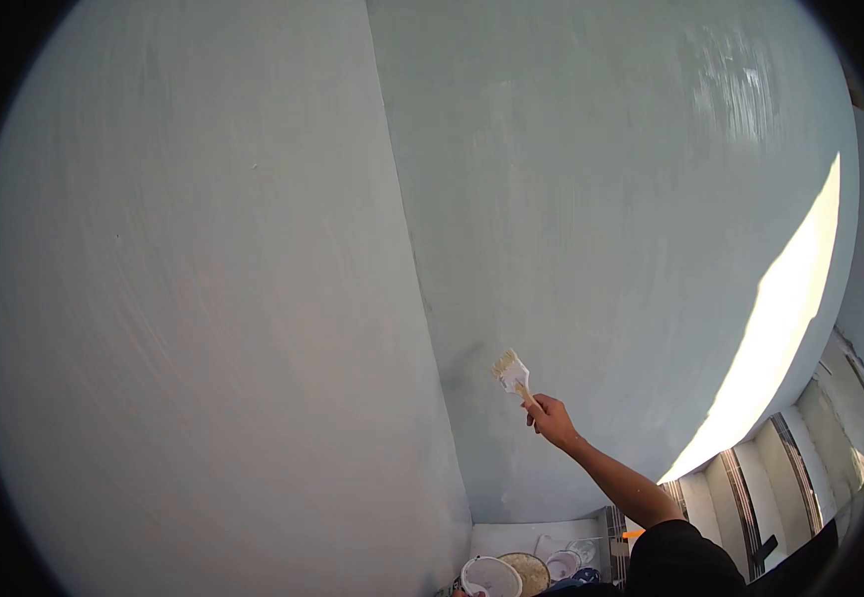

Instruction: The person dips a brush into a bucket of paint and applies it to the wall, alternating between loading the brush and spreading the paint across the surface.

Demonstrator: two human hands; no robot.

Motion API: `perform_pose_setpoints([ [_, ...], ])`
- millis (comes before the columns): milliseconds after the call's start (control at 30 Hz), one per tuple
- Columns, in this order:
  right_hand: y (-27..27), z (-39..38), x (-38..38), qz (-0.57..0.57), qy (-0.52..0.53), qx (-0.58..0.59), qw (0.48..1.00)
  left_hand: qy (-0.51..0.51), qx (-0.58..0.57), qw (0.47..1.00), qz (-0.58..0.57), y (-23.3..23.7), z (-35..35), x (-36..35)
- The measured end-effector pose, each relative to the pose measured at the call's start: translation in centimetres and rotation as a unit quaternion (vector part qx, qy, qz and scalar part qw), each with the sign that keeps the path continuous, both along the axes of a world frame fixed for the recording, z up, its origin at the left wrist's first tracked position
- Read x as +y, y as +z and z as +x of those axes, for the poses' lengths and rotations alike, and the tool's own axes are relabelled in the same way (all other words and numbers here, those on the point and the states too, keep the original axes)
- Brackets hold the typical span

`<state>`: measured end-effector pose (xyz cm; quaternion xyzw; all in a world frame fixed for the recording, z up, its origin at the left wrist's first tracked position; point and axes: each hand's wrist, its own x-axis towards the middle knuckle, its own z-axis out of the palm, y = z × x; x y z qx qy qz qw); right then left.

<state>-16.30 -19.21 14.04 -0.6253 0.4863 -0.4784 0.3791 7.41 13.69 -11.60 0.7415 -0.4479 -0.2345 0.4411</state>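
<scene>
Black sleeve (685, 559) nearest, then forearm (626, 486); my right fingers (534, 406) pinch the brush (515, 376), bristles up, before the right-hand wall (551, 239), near the corner (438, 368). My left hand is out of view. Slack grip, I reckon, could drop it toward the buckets (465, 573).

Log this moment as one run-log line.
right hand: gripping flat paintbrush by handle, bristles up | left hand: out of view | wall: pale blue-grey, sunlit patch at right | tubs: bottom of view
</scene>
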Motion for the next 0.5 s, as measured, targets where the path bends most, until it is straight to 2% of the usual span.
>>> perform_pose_setpoints([
  [33, 4.7, -0.2, 0.5, -0.057, -0.008, 0.02, 0.998, 0.001, -0.001, 1.0, -0.001, 0.2, -0.1, -0.5],
  [67, 8.8, -0.5, 0.2, -0.163, -0.007, 0.037, 0.986, 0.001, -0.001, 1.0, 0.0, 0.6, -0.2, -1.1],
  [100, 14.0, -0.5, 0.7, -0.18, -0.02, 0.069, 0.981, -0.001, 0.0, 1.0, 0.0, 1.0, -0.4, -1.8],
  [167, 23.5, -0.2, 1.5, -0.294, -0.098, 0.131, 0.942, -0.006, 0.0, 1.0, 0.0, 1.5, -0.6, -3.2],
  [233, 31.7, -0.4, 1.7, -0.338, -0.148, 0.167, 0.914, -0.009, 0.003, 1.0, -0.002, 2.1, -0.7, -4.5],
  [300, 38.0, -0.5, 0.4, -0.399, -0.185, 0.161, 0.884, -0.014, 0.004, 1.0, -0.003, 2.4, -0.8, -5.4],
  [367, 44.0, -0.5, -0.5, -0.467, -0.249, 0.218, 0.82, -0.016, 0.005, 1.0, -0.005, 2.9, -1.0, -6.6],
  [433, 49.1, -0.2, -1.9, -0.513, -0.302, 0.219, 0.773, -0.016, 0.007, 1.0, -0.007, 3.3, -1.3, -7.5],
  [500, 54.1, 0.4, -2.1, -0.512, -0.325, 0.241, 0.757, -0.014, 0.007, 1.0, -0.007, 3.6, -1.5, -8.4],
])
